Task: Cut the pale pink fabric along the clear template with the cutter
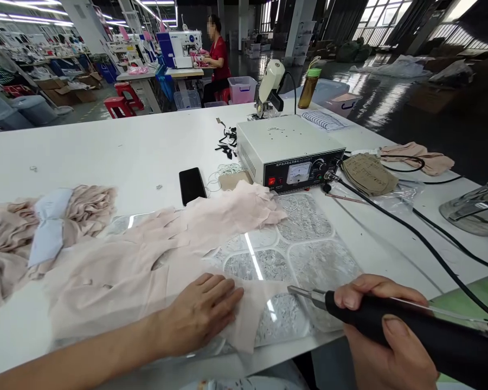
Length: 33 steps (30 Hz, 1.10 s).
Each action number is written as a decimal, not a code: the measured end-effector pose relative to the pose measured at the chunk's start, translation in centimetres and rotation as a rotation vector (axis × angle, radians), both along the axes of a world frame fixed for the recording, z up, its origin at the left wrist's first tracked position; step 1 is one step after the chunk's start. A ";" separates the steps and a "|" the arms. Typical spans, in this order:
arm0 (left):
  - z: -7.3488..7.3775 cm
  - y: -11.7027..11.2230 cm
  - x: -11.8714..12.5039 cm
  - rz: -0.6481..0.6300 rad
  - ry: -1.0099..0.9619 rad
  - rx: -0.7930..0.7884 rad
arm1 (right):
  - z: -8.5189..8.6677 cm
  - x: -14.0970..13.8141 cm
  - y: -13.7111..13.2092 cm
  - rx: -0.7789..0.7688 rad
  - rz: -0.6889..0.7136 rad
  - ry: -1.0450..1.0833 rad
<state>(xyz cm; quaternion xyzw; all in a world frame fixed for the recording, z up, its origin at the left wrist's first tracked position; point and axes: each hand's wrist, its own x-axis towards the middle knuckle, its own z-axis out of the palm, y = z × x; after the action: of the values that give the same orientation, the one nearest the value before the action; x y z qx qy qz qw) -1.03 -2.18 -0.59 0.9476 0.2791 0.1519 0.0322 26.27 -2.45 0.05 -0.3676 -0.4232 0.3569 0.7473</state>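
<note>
My left hand (205,306) lies palm down on a piece of thin pale pink fabric (106,281), its fingers stretched and pressing the cloth. Under the fabric is a clear template sheet (311,254) with rounded panels over a grey mottled surface. My right hand (386,325) is wrapped round the black handle of an ultrasonic cutter (394,319). The cutter's metal tip points left and sits at the right end of the fabric strip near my left hand. I cannot tell whether the tip touches the cloth. More pale pink pieces (236,211) lie overlapping further up.
A control box (290,151) with a dial stands at the back, its black cable (410,233) running right. A phone (192,186), tied fabric bundles (51,227), brown pattern pieces (368,174), a glass jar (475,208) and a bottle (310,86) surround it. A person in red (219,54) sews beyond.
</note>
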 end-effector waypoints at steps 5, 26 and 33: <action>-0.8 0.7 -0.4 -0.035 0.010 -0.013 | -0.5 0.2 -0.4 -0.017 -0.036 -0.037; 0.0 2.5 0.2 -0.210 -0.003 -0.038 | 0.1 0.8 -2.5 -0.125 0.006 -0.021; 0.4 1.9 3.1 -0.197 -0.067 0.026 | 0.2 0.8 -2.5 -0.129 0.033 0.012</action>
<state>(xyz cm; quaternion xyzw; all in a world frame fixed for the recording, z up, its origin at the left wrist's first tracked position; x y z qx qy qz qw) 2.07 -0.26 -0.22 0.9652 0.1814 0.1830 0.0441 27.05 -4.98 0.30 -0.4057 -0.4009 0.3980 0.7185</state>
